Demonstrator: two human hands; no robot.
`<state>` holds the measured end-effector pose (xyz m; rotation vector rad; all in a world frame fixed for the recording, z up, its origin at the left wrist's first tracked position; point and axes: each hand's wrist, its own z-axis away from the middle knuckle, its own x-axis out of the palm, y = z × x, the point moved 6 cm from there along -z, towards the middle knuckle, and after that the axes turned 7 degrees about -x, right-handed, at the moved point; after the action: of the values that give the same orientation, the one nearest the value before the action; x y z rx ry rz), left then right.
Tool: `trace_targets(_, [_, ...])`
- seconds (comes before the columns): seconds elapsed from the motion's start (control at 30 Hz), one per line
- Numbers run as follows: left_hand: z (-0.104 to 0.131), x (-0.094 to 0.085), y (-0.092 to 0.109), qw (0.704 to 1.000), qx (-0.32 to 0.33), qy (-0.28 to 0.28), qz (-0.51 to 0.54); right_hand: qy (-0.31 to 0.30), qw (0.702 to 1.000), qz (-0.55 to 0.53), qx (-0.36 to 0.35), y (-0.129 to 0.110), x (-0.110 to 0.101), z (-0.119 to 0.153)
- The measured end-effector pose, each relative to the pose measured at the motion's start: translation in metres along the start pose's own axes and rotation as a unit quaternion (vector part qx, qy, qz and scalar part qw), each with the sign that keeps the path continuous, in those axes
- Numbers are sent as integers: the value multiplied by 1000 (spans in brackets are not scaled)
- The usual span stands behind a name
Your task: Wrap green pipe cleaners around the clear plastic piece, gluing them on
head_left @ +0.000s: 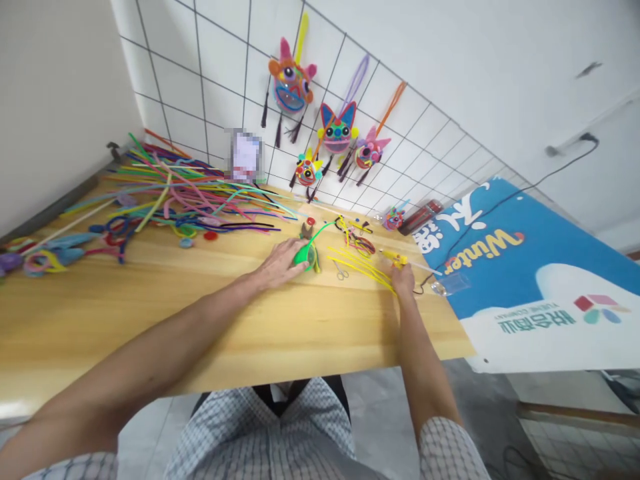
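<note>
My left hand [281, 261] is closed around a small round green craft piece [304, 256], and a bright green pipe cleaner strand [321, 229] curves up from it. The palm side of the fingers is partly hidden. Off to the right, my right hand [403, 277] grips a yellow glue gun [395, 257], its nozzle pointing left and a white stick at its back. Between the hands lie several yellow pipe cleaners [360, 268] and small scissors [341, 272]. Pliers [307, 231] rest just beyond my left hand.
A heap of coloured pipe cleaners [200, 193] covers the back left. Finished mask ornaments [339, 130] hang on the wire grid. A blurred phone-like screen [245, 155] leans there. The glue gun's dark cord [505, 198] runs across a blue printed board [500, 267] at right.
</note>
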<state>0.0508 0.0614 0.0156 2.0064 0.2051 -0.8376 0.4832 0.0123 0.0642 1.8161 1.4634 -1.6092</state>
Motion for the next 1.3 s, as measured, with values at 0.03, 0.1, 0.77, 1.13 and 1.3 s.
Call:
trace_targets(0.03, [0,0,0,1000,2,2,3,1,1000,-12,3,-4,-1,1])
trace_targets(0.1, [0,-1,1,1000,4,6,10,0,999,-45,7,-15,-3,6])
trace_targets(0.77, [1,-4,6,1000,-6,1,16,-76,970,-159,-164,-161,47,96])
trace_targets(1.13, [0,-2,7,1000,1,-7,20,-89,964,-138,-209,-163,49,100])
trace_targets(1.3, [0,-1,7,1000,2,-3,22,-71,964,-151,-206,-163,47,100])
